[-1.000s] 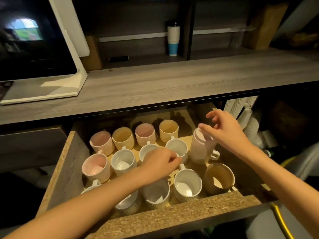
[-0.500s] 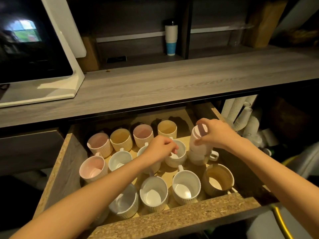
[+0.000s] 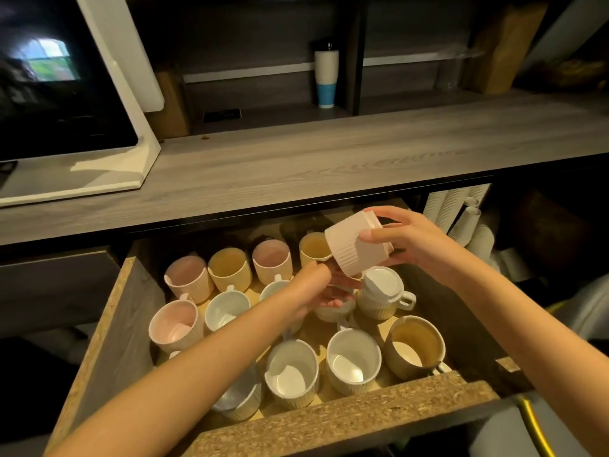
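An open drawer [image 3: 346, 420] holds several ribbed mugs in white, pink and yellow. My right hand [image 3: 407, 240] grips a pale ribbed mug [image 3: 349, 247], lifted and tilted above the drawer's back right. Below it an upside-down white mug [image 3: 382, 291] stands in the drawer. My left hand [image 3: 324, 286] is palm up just under the lifted mug, fingers relaxed and holding nothing, above a white mug [image 3: 333, 311].
A grey wooden counter [image 3: 296, 166] runs above the drawer, with a white-framed screen [image 3: 66, 94] at left and a white and blue tumbler [image 3: 326, 77] on the shelf behind. Stacks of paper cups [image 3: 461, 212] lie right of the drawer. A yellow hose [image 3: 534, 427] is at bottom right.
My right hand has lifted the top mug off the upside-down mug and tilted it. My left hand left the white mug and turned palm up beneath it.
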